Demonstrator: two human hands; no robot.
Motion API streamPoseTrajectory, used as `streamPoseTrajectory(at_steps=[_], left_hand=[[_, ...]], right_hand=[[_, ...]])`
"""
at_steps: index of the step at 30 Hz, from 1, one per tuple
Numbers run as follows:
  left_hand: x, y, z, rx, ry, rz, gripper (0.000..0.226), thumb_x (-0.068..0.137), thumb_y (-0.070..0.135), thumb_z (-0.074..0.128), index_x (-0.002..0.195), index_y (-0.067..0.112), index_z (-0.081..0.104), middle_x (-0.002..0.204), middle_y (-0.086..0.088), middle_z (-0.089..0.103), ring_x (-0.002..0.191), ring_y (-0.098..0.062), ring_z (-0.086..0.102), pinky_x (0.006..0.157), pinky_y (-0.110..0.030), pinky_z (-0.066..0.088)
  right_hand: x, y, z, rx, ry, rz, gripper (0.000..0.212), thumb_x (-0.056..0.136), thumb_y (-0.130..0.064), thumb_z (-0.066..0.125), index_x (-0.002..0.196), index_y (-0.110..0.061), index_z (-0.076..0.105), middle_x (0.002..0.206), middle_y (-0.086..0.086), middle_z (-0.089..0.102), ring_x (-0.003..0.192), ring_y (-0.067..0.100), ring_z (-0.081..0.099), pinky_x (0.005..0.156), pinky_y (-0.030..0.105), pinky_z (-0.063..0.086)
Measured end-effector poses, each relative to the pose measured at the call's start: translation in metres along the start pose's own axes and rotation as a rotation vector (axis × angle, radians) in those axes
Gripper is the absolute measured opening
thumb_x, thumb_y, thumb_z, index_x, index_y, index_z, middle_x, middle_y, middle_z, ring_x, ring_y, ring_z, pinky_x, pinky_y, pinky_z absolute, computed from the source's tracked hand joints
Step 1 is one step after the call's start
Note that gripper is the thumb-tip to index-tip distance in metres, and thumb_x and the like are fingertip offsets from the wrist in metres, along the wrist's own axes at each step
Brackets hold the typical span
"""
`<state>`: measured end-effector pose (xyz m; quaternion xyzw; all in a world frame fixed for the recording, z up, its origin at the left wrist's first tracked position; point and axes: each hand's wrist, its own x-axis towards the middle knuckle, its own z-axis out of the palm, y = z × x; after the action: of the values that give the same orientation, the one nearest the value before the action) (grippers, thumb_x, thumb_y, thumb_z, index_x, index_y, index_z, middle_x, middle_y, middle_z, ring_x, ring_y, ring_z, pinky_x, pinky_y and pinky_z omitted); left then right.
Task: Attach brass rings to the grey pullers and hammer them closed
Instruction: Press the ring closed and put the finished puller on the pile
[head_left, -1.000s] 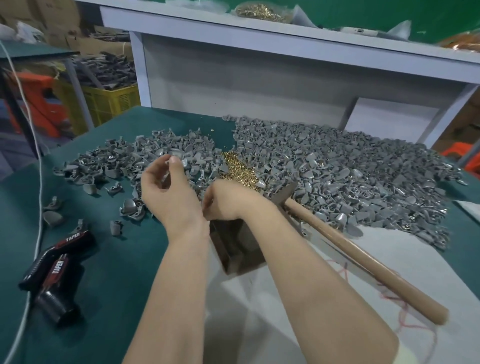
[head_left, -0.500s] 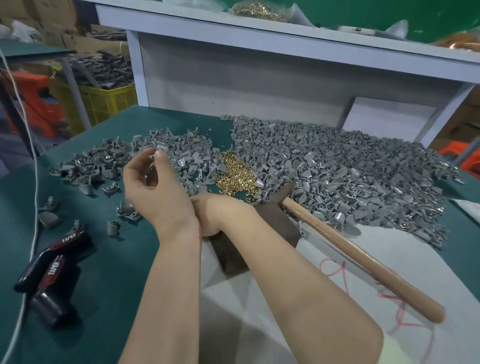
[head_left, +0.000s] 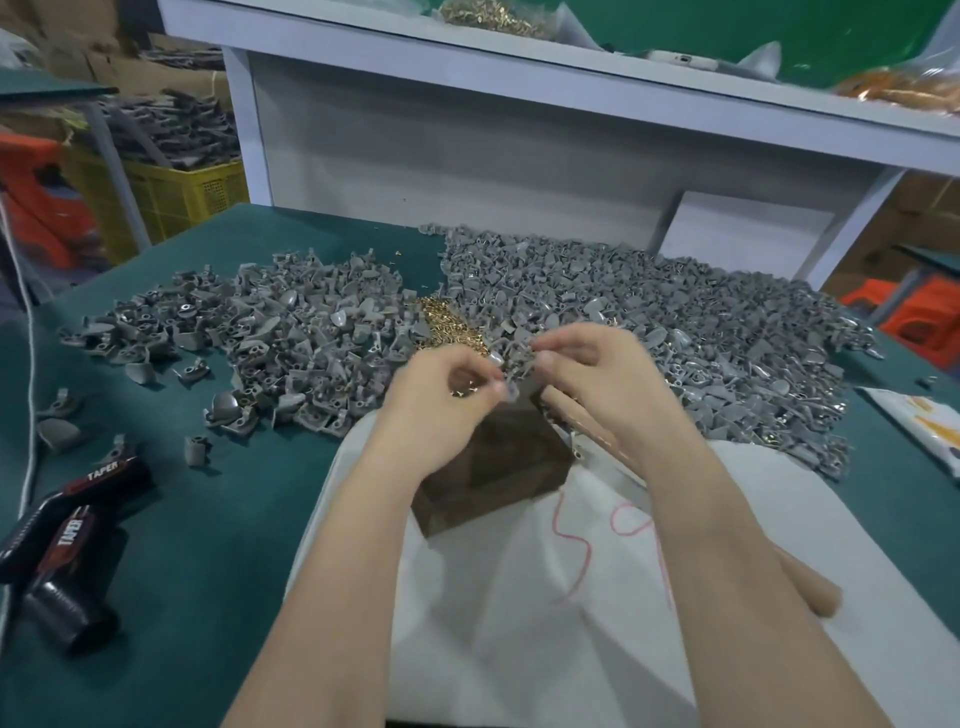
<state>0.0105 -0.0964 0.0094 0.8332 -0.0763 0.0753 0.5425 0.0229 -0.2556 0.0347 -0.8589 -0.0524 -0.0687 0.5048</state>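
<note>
Our left hand and right hand both pinch one grey puller over the block — ring fitting, we judge; hammer untouched — heaps of pullers to go.

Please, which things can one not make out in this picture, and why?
All in the head view:
1. Whether a brass ring already sits on the grey puller that the left hand pinches: too small, and fingers cover it.
2. What the right hand pinches: hidden by its own fingertips.
3. The head of the hammer: behind the right hand and forearm.
4. The black tool: partly cut off by the left edge.
</note>
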Motion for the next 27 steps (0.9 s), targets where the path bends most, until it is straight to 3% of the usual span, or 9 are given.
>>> streamPoseTrajectory(at_steps=[2, 6, 9, 12, 14, 18, 27], left_hand=[[-0.003, 0.002, 0.005, 0.231, -0.087, -0.031, 0.009, 0.082, 0.030, 0.071, 0.077, 0.032, 0.064, 0.091, 0.015, 0.067, 0.100, -0.012, 0.059, 0.100, -0.039, 0.038], [-0.007, 0.003, 0.007, 0.421, -0.088, -0.042, 0.011, 0.083, 0.043, 0.067, 0.078, 0.037, 0.060, 0.098, 0.017, 0.065, 0.111, -0.013, 0.053, 0.094, -0.036, 0.026], [-0.006, 0.001, 0.003, 0.417, -0.098, -0.030, 0.011, 0.082, 0.045, 0.068, 0.085, 0.037, 0.061, 0.095, 0.018, 0.065, 0.112, -0.011, 0.053, 0.090, -0.034, 0.028], [-0.005, -0.001, 0.002, 0.443, -0.100, -0.024, 0.013, 0.083, 0.037, 0.068, 0.077, 0.038, 0.057, 0.093, 0.017, 0.062, 0.112, -0.015, 0.052, 0.091, -0.035, 0.031], [-0.005, -0.002, 0.003, 0.459, -0.100, -0.020, 0.015, 0.083, 0.034, 0.067, 0.074, 0.038, 0.055, 0.096, 0.016, 0.063, 0.112, -0.016, 0.051, 0.093, -0.035, 0.031], [-0.004, -0.002, 0.003, 0.459, -0.110, -0.016, 0.018, 0.083, 0.035, 0.067, 0.071, 0.037, 0.054, 0.099, 0.012, 0.065, 0.113, -0.019, 0.052, 0.101, -0.042, 0.036], [-0.005, -0.001, 0.002, 0.447, -0.111, -0.014, 0.023, 0.085, 0.033, 0.066, 0.067, 0.036, 0.053, 0.095, 0.013, 0.065, 0.111, -0.016, 0.053, 0.102, -0.044, 0.036]], right_hand=[[-0.014, 0.010, -0.008, 0.104, 0.032, 0.028, 0.021, 0.087, -0.004, 0.063, 0.081, -0.024, 0.067, 0.079, -0.005, 0.072, 0.071, 0.005, 0.066, 0.061, 0.014, 0.051], [-0.025, 0.022, 0.004, 0.155, 0.063, 0.021, 0.019, 0.084, -0.003, 0.065, 0.078, -0.020, 0.064, 0.085, 0.010, 0.072, 0.079, 0.018, 0.067, 0.077, 0.029, 0.054], [-0.024, 0.025, 0.018, 0.094, 0.074, -0.042, 0.019, 0.084, -0.007, 0.067, 0.077, -0.024, 0.062, 0.080, 0.001, 0.071, 0.081, 0.017, 0.067, 0.079, 0.033, 0.054], [-0.023, 0.027, 0.024, -0.019, 0.089, -0.103, 0.023, 0.083, -0.009, 0.068, 0.073, -0.029, 0.062, 0.076, -0.008, 0.066, 0.077, 0.013, 0.062, 0.078, 0.033, 0.052], [-0.023, 0.029, 0.027, -0.061, 0.097, -0.119, 0.021, 0.083, -0.012, 0.069, 0.074, -0.030, 0.064, 0.080, -0.005, 0.066, 0.079, 0.013, 0.061, 0.077, 0.030, 0.050], [-0.025, 0.031, 0.029, -0.132, 0.094, -0.126, 0.015, 0.082, -0.015, 0.070, 0.076, -0.029, 0.066, 0.088, -0.006, 0.057, 0.077, -0.003, 0.054, 0.071, 0.005, 0.038], [-0.029, 0.028, 0.033, -0.233, 0.110, -0.128, 0.015, 0.084, -0.015, 0.068, 0.075, -0.025, 0.062, 0.085, -0.012, 0.050, 0.075, -0.004, 0.049, 0.068, 0.000, 0.033]])
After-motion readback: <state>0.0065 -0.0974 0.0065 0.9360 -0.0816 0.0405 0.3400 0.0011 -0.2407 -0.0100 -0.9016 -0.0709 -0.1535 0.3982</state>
